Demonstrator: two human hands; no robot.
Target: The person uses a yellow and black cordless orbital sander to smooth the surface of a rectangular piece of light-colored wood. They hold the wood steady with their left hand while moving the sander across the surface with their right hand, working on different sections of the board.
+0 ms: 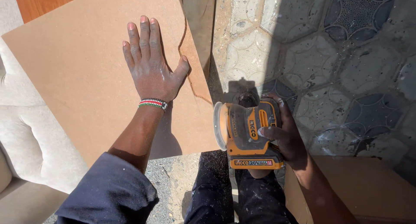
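**Flat palm on the board, sander at its edge**

While your left hand (151,66) lies flat on the board (82,72), its fingers are stretched out and close together, the thumb splayed to the right, gripping nothing. A beaded wristband (153,103) in red, white, green and black circles that wrist, and a dark blue sleeve (108,193) covers the forearm lower down.

Your right hand (284,135) is wrapped around the sander (247,131), fingers clamped on its orange body from the right side, with one fingertip lying across the top. You hold the sander tipped on its side, its round pad (219,125) facing left and pressed against, or just beside, the board's right edge near the lower corner; you cannot tell from this view whether they truly touch. A black battery block sits at the sander's near end.

Your board is a plain brown sheet, lying tilted across a pale cushioned seat (34,146) at the left. A thin dark line (190,83) curves along the board near its right edge, just beside your thumb. Your dusty dark trousers (242,198) show below the sander. Patterned paving (338,64), gritty with dust, spreads to the right, partly in shadow.
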